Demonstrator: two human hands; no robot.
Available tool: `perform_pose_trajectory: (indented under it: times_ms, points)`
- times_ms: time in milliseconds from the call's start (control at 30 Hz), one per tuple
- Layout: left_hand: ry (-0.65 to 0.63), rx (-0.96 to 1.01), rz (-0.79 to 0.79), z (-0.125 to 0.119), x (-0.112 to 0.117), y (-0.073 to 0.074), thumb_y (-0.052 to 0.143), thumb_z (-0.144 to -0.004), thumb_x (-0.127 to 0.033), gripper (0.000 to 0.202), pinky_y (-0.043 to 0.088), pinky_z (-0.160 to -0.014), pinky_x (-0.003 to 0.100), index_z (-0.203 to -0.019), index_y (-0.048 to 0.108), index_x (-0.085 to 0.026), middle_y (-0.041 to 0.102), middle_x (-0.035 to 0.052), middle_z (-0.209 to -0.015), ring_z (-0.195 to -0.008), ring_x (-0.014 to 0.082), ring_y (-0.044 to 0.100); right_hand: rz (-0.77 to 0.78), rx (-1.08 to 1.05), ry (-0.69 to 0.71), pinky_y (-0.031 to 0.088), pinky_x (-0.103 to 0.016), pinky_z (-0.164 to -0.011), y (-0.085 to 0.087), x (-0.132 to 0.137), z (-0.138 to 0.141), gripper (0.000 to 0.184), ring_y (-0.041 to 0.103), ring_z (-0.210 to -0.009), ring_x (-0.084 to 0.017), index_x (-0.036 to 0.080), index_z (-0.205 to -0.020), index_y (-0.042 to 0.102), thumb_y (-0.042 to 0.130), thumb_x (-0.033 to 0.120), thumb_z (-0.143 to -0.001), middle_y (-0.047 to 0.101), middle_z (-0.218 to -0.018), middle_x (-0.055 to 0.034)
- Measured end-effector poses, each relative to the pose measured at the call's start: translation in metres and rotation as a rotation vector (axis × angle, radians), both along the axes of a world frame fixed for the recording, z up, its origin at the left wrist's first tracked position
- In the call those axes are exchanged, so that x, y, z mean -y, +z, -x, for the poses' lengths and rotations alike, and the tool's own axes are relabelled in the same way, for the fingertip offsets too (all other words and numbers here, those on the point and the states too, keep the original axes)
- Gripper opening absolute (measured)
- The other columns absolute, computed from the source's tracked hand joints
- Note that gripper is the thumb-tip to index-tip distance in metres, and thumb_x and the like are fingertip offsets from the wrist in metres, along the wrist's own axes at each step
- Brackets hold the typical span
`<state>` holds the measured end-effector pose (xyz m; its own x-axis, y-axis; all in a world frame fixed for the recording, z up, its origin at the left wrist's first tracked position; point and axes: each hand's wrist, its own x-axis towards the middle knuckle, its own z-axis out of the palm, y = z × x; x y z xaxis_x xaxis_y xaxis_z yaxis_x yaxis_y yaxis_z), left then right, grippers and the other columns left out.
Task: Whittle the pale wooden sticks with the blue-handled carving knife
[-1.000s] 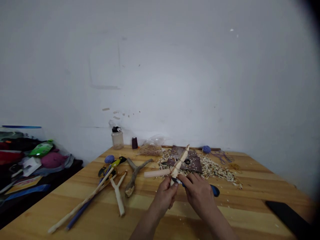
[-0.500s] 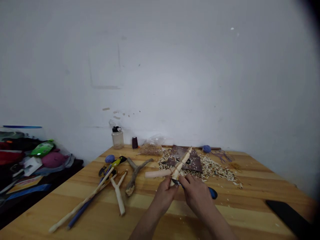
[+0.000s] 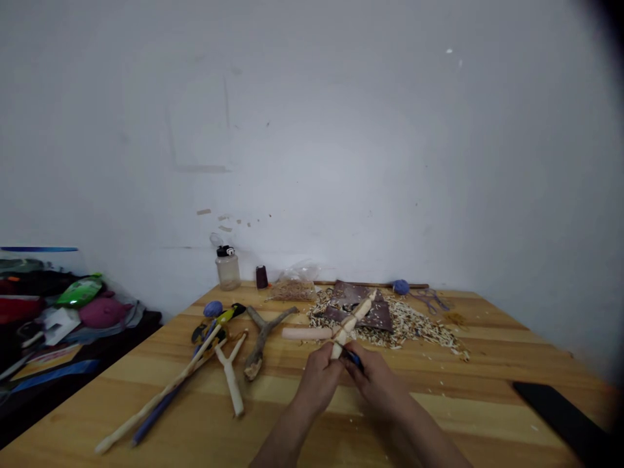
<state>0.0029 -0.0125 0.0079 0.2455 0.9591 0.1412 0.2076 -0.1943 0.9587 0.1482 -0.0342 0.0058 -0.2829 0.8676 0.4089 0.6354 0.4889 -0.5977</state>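
Observation:
My left hand (image 3: 319, 380) is shut around the lower stem of a peeled forked branch (image 3: 351, 319), which has pale wood and a knobby carved surface. One limb of the branch points up and right, and a smooth limb (image 3: 305, 333) runs left. My right hand (image 3: 375, 380) grips a blue-handled carving knife (image 3: 354, 359) close against the stem. Its blade is mostly hidden by my fingers and the wood. Both hands are raised just above the wooden table (image 3: 414, 390), with my knuckles close together.
Wood shavings (image 3: 419, 328) and a dark leather pad (image 3: 358, 307) lie behind my hands. To the left are a bark-covered forked branch (image 3: 263, 338), peeled sticks (image 3: 160, 383) and a yellow-handled tool (image 3: 225, 315). A bottle (image 3: 227, 270) stands by the wall. A black slab (image 3: 560, 416) lies at right.
My right hand has moved left, closer to my left hand, and now covers most of the blue knife handle. The branch has tilted slightly, with its upper limb leaning further right.

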Motion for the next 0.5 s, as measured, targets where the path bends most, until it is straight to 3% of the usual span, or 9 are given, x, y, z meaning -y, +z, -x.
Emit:
perform_pose_trajectory:
  times_ms: [100,233,500]
  points:
    - [-0.001,-0.044,-0.1,0.0014,0.001,0.0035,0.045,-0.07,-0.015,0.009,0.032,-0.059,0.023,-0.067,0.053,-0.02,0.051,-0.0025,-0.062,-0.065,0.0158,0.047,0.023,-0.045,-0.001,0.04,-0.026,-0.065,-0.0012,-0.0008,-0.0012,0.015,0.057,-0.072,-0.017,0.022,-0.092,0.051,0.039,0.03,-0.089,0.063,-0.08,-0.002]
    - [0.012,-0.114,-0.183,0.005,0.002,0.0056,0.043,-0.076,-0.022,0.011,0.03,-0.056,0.023,-0.067,0.049,-0.019,0.048,-0.0034,-0.059,-0.061,0.0141,0.044,-0.077,0.124,-0.148,0.036,-0.024,-0.062,-0.0026,0.001,-0.0004,0.019,0.057,-0.071,-0.016,0.021,-0.091,0.053,0.036,0.029,-0.091,0.062,-0.081,-0.0032]
    - [0.075,-0.21,-0.228,0.0063,0.0013,0.0055,0.039,-0.082,-0.025,0.022,0.036,-0.066,0.025,-0.08,0.06,-0.018,0.064,0.0019,-0.076,-0.074,0.0182,0.056,-0.326,0.515,-0.336,0.029,-0.025,-0.061,0.0049,0.0084,0.0025,0.023,0.052,-0.07,-0.015,0.025,-0.099,0.057,0.046,0.013,-0.082,0.058,-0.08,-0.0015]
